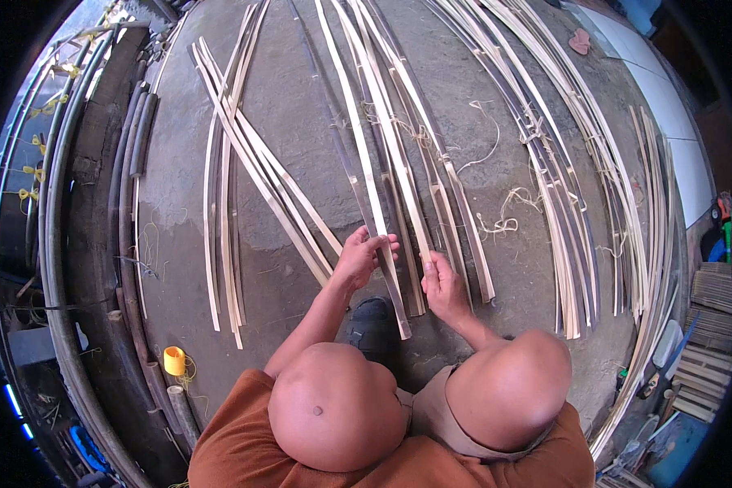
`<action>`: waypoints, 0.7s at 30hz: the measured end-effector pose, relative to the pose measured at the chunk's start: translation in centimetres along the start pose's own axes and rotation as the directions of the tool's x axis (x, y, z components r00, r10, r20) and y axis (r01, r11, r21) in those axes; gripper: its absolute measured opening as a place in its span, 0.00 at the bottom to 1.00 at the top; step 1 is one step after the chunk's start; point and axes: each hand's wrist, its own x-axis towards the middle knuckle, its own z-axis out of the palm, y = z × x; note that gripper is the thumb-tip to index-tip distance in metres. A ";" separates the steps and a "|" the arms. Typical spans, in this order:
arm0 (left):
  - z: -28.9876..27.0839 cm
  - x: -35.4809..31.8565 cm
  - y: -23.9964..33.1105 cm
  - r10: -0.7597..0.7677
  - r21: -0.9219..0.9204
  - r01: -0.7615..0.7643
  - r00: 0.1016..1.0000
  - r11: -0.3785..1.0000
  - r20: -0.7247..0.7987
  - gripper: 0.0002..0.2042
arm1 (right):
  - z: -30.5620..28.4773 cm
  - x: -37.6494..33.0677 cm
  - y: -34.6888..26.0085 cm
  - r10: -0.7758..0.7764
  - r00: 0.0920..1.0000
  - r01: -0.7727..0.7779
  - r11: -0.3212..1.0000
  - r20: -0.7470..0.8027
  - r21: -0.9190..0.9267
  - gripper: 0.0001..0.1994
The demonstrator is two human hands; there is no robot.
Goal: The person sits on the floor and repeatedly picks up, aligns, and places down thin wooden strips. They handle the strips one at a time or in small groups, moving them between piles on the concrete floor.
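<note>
Long split bamboo strips lie lengthwise on the concrete floor in front of me. My left hand [368, 254] is closed round one pale bamboo strip [373, 187], whose near end sticks out below my fingers. In my right hand [442, 282], thumb and fingers pinch the near end of another bamboo strip [412, 199]. Both strips are raised at my end and run away from me. Between and beside my hands lie more strips of the same bundle, with a loose tie of pale twine [415, 130] across them.
Crossed strips [260, 163] lie to the left, tied bundles [557, 187] to the right. Loose twine [508, 207] is on the concrete floor [285, 211]. Bamboo poles [57, 203] line the left edge, near a yellow twine spool [174, 360]. Tools [722, 224] and short slats [708, 358] are at the right.
</note>
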 end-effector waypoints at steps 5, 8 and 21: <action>-0.4 1.0 -0.4 -0.037 -0.019 0.037 0.999 0.999 0.014 0.14 | 2.7 -0.8 5.2 0.173 0.985 -0.170 0.973 -0.002 0.156 0.16; -0.8 1.6 -1.3 -0.046 -0.077 0.047 0.999 0.996 0.022 0.13 | 3.4 -1.3 5.3 0.160 0.987 -0.158 0.977 -0.005 0.140 0.15; -0.1 2.6 -2.6 -0.030 -0.212 0.056 0.992 0.976 0.125 0.11 | 1.0 -3.0 2.4 -0.064 0.997 0.064 0.998 -0.042 -0.013 0.13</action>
